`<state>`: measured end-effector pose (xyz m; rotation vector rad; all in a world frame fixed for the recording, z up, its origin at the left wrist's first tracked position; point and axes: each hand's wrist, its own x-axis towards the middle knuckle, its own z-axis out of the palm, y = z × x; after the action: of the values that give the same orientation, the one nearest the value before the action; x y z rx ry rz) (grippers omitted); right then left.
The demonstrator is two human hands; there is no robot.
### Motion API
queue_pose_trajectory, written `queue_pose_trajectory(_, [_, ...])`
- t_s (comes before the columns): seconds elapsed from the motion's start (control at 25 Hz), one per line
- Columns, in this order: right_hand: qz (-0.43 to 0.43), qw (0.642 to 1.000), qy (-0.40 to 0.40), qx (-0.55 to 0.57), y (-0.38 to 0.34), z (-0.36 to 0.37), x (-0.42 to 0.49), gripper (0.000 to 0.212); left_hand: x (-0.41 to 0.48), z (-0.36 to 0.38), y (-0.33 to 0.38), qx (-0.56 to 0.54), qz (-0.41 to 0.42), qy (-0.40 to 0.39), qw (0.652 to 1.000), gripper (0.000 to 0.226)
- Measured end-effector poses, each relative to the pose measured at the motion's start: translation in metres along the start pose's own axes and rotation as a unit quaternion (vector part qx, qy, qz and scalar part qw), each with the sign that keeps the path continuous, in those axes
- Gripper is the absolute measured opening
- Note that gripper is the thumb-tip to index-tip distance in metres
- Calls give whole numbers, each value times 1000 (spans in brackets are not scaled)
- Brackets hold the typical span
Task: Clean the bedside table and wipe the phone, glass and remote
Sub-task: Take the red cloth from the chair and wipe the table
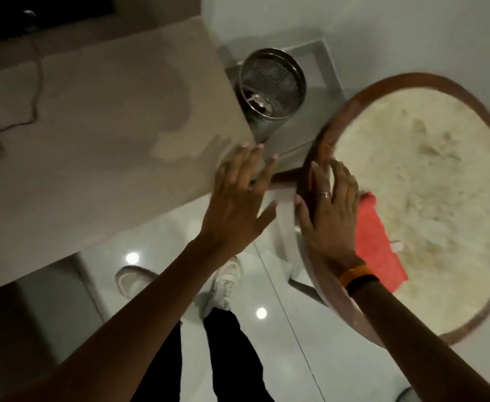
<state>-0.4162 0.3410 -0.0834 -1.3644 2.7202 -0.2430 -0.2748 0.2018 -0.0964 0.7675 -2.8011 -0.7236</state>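
A round bedside table with a brown wooden rim (pixel 383 85) and a cream mottled top fills the right side. On its near left part lies a red cloth (pixel 377 242). My right hand (pixel 330 216), with a ring and an orange-and-black wristband, rests flat on the table's left rim beside the cloth, fingers spread and nothing in it. My left hand (pixel 238 195) hovers with spread fingers over the corner of a beige surface, holding nothing. No phone, glass or remote is in view.
A steel mesh bin (pixel 270 91) stands on the floor between the beige flat surface (pixel 107 126) and the round table. A dark cable (pixel 35 82) trails over the beige surface at far left. My white shoes (pixel 226 282) stand on glossy white floor tiles (pixel 296 358).
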Motion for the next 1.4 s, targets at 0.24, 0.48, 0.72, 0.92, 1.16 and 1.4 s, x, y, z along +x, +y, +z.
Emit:
queue_pose_trajectory(0.24, [47, 999, -14, -11, 97, -28, -79, 57, 25, 60, 98, -113, 178, 29, 977, 43])
queue_pose_trajectory(0.48, [93, 995, 0, 20, 103, -10, -98, 49, 36, 88, 128, -179, 109, 55, 976, 32])
queue_pose_trajectory(0.72, [85, 986, -55, 130, 40, -9, -57, 35, 7, 44, 76, -308, -64, -16, 949, 24])
queue_pose_trajectory(0.92, [-207, 967, -77, 130, -87, 49, -11, 33, -77, -18, -48, -298, -285, 104, 905, 39])
queue_pose_trajectory(1.16, [-414, 890, -119, 150, -311, 118, 2, 33, -209, -93, -194, -208, -452, 229, 836, 37])
queue_pose_trajectory(1.4, [-553, 802, -221, 50, -456, 167, -25, 44, -336, -108, -283, -103, -597, 232, 761, 54])
